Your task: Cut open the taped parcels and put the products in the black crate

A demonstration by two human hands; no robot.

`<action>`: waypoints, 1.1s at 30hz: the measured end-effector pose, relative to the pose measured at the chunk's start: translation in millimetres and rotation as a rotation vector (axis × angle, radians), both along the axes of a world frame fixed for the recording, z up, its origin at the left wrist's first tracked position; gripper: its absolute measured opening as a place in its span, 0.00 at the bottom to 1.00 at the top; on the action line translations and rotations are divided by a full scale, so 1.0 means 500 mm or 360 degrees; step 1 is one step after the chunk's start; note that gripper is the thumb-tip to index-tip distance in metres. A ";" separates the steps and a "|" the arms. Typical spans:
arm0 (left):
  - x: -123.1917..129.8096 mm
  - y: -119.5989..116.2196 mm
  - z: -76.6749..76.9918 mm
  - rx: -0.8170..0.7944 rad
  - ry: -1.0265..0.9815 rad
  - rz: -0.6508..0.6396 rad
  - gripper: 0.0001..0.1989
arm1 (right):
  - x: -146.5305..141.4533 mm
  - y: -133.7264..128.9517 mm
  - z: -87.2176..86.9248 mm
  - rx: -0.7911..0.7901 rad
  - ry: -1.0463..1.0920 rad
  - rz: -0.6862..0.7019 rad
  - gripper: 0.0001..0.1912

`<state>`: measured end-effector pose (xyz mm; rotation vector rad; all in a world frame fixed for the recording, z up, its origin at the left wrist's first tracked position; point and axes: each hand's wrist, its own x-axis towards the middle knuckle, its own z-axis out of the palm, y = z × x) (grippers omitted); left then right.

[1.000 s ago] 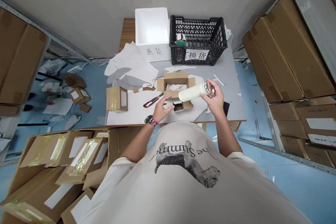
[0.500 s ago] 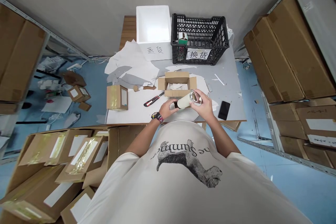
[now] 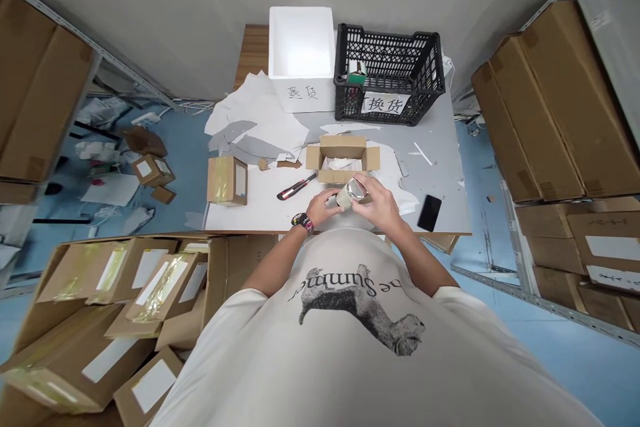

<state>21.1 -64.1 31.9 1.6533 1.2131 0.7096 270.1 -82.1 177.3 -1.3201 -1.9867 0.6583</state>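
A cream cylindrical bottle (image 3: 345, 197) with a shiny silver end is held between my hands above the front edge of the table. My left hand (image 3: 324, 208) is closed around its lower left end. My right hand (image 3: 379, 203) grips the silver end, fingers on its side and thumb in front. Just behind the bottle stands an open cardboard box (image 3: 342, 141) with white paper (image 3: 342, 164) inside. To the left of the box lies a red and black utility knife (image 3: 296, 187).
A white foam box (image 3: 303, 93) and a black plastic crate (image 3: 425, 101) stand at the back. A taped carton (image 3: 220, 181) is at the left, a phone (image 3: 429, 213) at the right. Torn paper (image 3: 253, 103) covers part of the table. A large carton of boxes (image 3: 240, 260) is at lower left.
The bottle has tilted so that its silver end faces up more, and my right hand has moved slightly left and down. The view has shifted a little.
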 end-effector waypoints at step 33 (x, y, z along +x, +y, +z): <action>0.072 -0.010 0.183 0.0589 0.0140 0.0214 0.33 | -0.046 0.010 -0.113 0.0087 -0.0174 -0.0325 0.35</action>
